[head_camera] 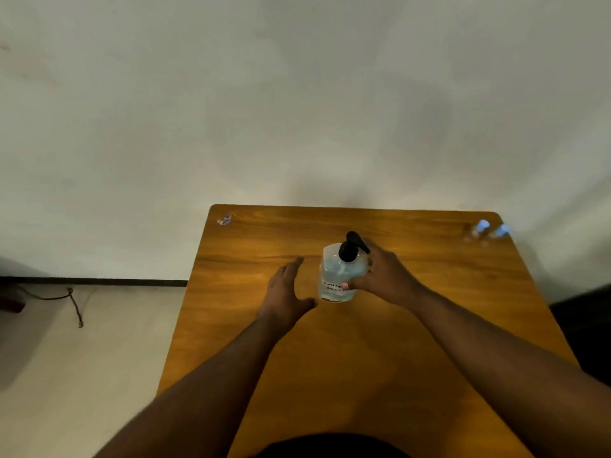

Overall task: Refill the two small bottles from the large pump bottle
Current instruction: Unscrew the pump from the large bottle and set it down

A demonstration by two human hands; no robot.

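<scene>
A large clear pump bottle [335, 276] with a black pump head stands upright near the middle of the wooden table [363, 342]. My right hand [383, 276] wraps around its right side, thumb across the label. My left hand [286, 289] hovers just left of the bottle, fingers spread, holding nothing and not touching it. Two small bottles with pale blue caps [491, 230] stand side by side at the table's far right corner, blurred.
A small pale sticker or scrap [224, 219] lies at the table's far left corner. The table's back edge meets a plain wall. A dark cable [74, 304] lies on the floor to the left. A dark object [585, 322] sits beyond the right edge.
</scene>
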